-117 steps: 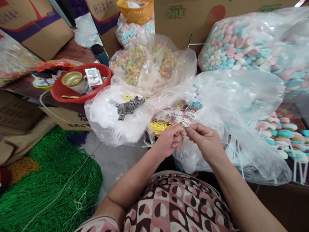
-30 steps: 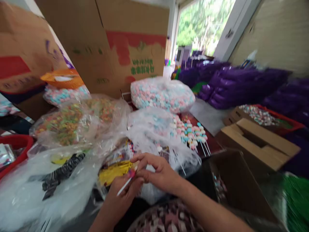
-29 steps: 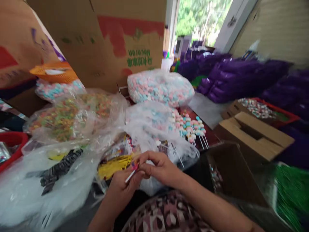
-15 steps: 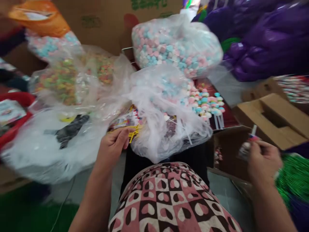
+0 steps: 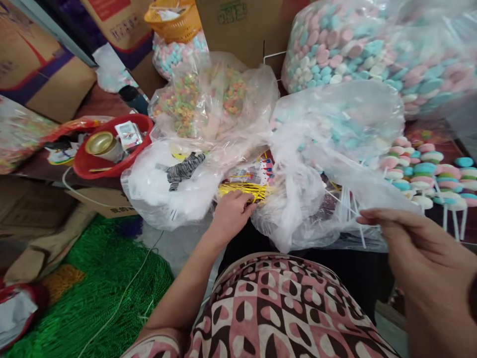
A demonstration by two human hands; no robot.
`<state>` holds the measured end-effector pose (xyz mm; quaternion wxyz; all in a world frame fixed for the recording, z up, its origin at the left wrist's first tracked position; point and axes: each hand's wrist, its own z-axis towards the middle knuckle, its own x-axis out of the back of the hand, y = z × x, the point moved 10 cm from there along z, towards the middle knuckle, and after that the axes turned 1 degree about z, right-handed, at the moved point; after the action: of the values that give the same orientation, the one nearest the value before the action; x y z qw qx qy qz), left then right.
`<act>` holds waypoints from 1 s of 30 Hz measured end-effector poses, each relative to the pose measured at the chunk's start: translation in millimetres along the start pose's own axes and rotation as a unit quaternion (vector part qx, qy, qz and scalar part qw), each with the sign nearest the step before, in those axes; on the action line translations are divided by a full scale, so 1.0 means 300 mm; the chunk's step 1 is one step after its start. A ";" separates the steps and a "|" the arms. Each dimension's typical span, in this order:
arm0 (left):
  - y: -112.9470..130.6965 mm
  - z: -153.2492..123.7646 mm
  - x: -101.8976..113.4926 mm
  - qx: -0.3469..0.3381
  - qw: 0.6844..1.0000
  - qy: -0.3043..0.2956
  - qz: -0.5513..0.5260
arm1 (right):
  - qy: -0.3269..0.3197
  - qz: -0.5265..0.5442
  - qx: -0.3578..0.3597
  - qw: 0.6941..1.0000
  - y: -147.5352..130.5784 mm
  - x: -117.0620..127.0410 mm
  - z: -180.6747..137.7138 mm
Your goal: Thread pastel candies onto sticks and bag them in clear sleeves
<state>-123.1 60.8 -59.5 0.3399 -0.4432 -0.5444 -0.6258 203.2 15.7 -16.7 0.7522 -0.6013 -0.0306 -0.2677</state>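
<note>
My left hand (image 5: 231, 211) is closed at a bundle of yellow twist ties (image 5: 242, 190), thumb and fingers pinching at its near side. Just behind the ties lie printed plastic wrappers (image 5: 248, 171). My right hand (image 5: 421, 243) is stretched toward the white sticks (image 5: 347, 206), its fingers extended, and I see nothing held in it. A crumpled clear plastic bag (image 5: 290, 214) spreads between the two hands. Past my right hand lie rows of stacked candy lollipops (image 5: 428, 174) in pink, white and blue, sticks hanging over the edge.
Large bags of pastel marshmallows (image 5: 335, 49) and a bag of small colourful candies (image 5: 201, 99) stand behind. At left are a red basin (image 5: 143, 149), a white bag (image 5: 149, 199) with a striped grey cloth (image 5: 186, 166), an orange basket (image 5: 175, 25) and green strands (image 5: 130, 278) below.
The view has swung left. My right hand has come from over the box at right to the white sticks; the wrapped lollipop it held is gone from it. My left hand stays at the yellow ties.
</note>
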 end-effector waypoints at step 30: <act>-0.089 0.164 0.049 -0.003 0.987 0.156 0.042 | -0.083 -0.308 0.057 0.946 0.130 -0.166 0.140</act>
<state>-144.0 114.6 -55.3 0.4451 -0.3637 -0.4636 -0.6742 189.2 77.8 -58.1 0.6607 -0.5388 -0.2918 -0.4337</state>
